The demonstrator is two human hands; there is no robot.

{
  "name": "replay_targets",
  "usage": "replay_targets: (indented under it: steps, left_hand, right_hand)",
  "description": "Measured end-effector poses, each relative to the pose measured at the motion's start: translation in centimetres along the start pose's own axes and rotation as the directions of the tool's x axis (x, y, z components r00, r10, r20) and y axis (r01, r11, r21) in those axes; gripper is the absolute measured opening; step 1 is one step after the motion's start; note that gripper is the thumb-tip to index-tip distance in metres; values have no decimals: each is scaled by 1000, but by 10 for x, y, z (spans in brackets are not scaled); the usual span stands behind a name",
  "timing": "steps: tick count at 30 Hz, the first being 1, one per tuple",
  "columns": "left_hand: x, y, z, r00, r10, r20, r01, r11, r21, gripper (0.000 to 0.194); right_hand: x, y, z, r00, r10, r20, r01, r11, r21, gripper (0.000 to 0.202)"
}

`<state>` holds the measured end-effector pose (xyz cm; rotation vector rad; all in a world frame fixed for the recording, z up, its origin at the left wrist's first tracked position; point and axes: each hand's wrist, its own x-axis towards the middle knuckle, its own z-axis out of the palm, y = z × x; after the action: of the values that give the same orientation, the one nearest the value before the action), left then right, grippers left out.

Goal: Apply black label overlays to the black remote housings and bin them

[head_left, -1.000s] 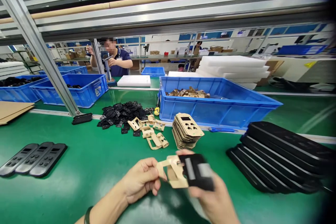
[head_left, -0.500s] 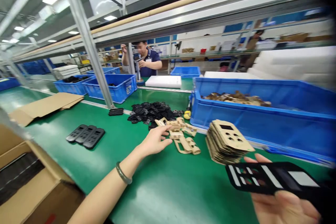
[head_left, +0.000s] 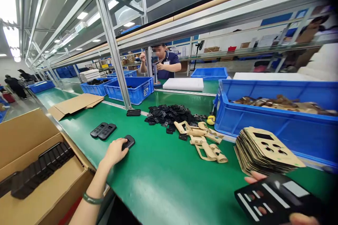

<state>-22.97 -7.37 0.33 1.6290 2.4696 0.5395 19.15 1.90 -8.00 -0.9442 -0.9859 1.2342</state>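
My left hand (head_left: 115,152) has its fingers curled over a black plastic casing (head_left: 129,142) on the green bench; its fingertips are partly hidden. Two more black casings (head_left: 106,131) lie side by side just beyond. At the lower right, my right hand (head_left: 302,219) grips a thin black panel (head_left: 274,197) with white strips, round holes and a window. Fingers show behind it and the thumb on its near edge. Beside that panel stands a stack of beige backing sheets (head_left: 268,147) with cut-outs. Peeled beige sheets (head_left: 207,149) lie curled mid-bench.
A heap of small black pieces (head_left: 171,114) lies behind the peeled sheets. A long blue bin (head_left: 269,121) with brown scraps borders the bench's right side. At the left, an open carton (head_left: 55,186) holds black casings. A metal post (head_left: 112,45) rises ahead; a co-worker (head_left: 167,63) sits opposite.
My left hand has moved left from the peeled beige sheets to one of three black casings, now apart from the other two. My right hand still holds the black panel, now lower. The view has turned left.
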Motion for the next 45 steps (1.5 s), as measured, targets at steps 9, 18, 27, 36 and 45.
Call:
replay_targets:
  steps: [9,18,27,36,45]
  left_hand:
    - [-27,138,38,918,397,13,-355,835,-420,81]
    - [-35,213,84,700,557,446,449,142,-882,52]
    - [-53,208,96,626,496,602,706,-33,-708,40]
    - [-61,213,94,644,468,605,725,-120,-678,29]
    - [-63,213,97,654,446,611,718,-110,-688,34]
  right_hand:
    - [-37,-53,27,960,246,134,-272,932,239,74]
    - [-36,-65,34,960,161,229,-248,870,426,53]
    - [-32,-64,39,931,292,218,-353,871,342,44]
    - [-34,-48,36,952,187,243,-137,968,-210,34]
    - [-36,-52,39,953,191,237,-121,951,-284,39]
